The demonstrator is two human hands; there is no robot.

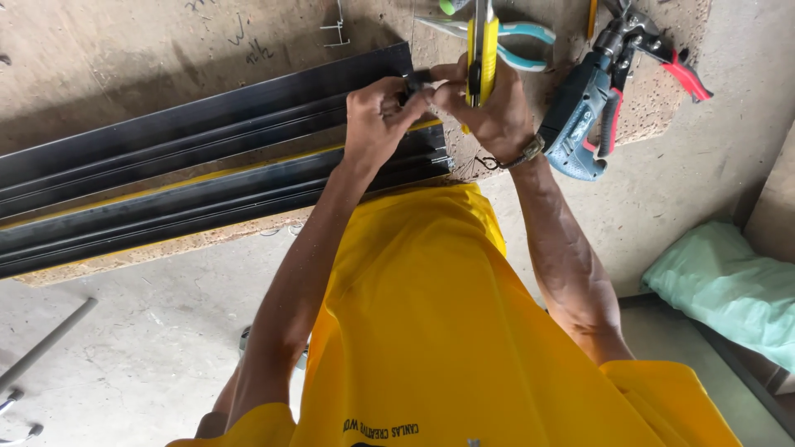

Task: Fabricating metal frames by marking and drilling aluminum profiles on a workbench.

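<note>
Two long black metal profiles (199, 124) lie side by side on a worn chipboard bench (124, 50), their ends near the middle of the view. My left hand (377, 116) pinches a small black piece (411, 83) at the end of the far profile. My right hand (489, 103) grips a yellow utility knife (483, 45), held upright against that same small piece. Both hands meet above the profile ends.
Teal-handled pliers (522, 41), a blue-grey power drill (580, 116) and red-handled snips (671, 58) lie on the bench to the right. A pale green sack (729, 290) sits on the concrete floor at right. A grey pipe (41, 348) lies at lower left.
</note>
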